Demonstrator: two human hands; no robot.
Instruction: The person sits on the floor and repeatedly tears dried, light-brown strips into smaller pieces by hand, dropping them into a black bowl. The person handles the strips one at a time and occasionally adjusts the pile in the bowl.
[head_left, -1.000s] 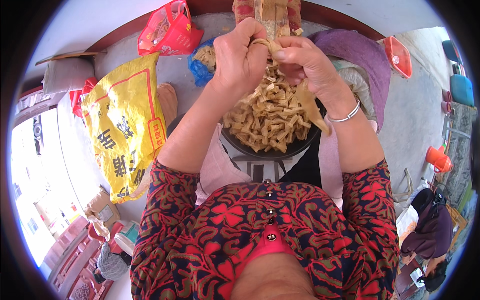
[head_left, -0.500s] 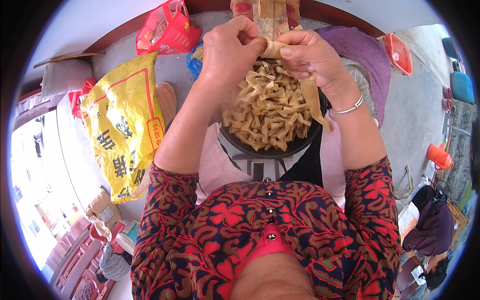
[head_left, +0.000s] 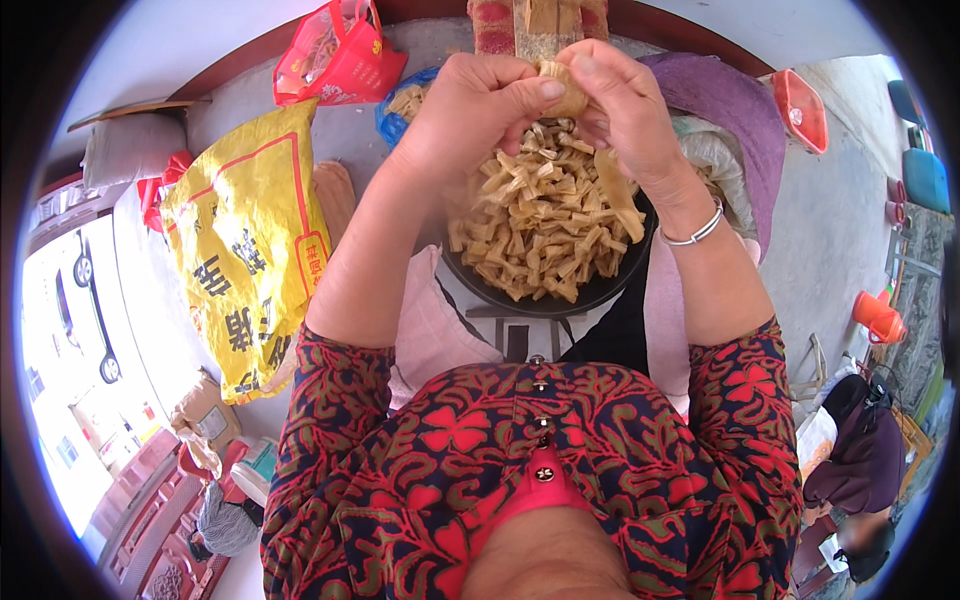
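Observation:
High over a dark round pan [head_left: 488,297], my two hands meet at a tan, leathery strip [head_left: 566,98] that is folded or rolled. My left hand [head_left: 468,112] pinches it from one side, thumb pressed on it. My right hand [head_left: 632,112] grips its other side with thumb and fingers; a silver bangle circles that wrist. A flat tail [head_left: 619,192] of similar material shows below my right hand. A heap of short, bundled tan pieces [head_left: 535,225] fills the pan. What the material is, I cannot tell.
A yellow sack [head_left: 245,250] lies left. Behind it are a red bag [head_left: 345,65] and a blue plastic bag [head_left: 391,124] with tan pieces. Purple cloth [head_left: 735,120] covers a pale sack at right, near a red basket [head_left: 800,110]. A wooden board [head_left: 549,25] stands ahead.
My hands have drawn closer together, and the strip between them is now more compactly folded. The long tail under my right hand has dropped lower against the heap.

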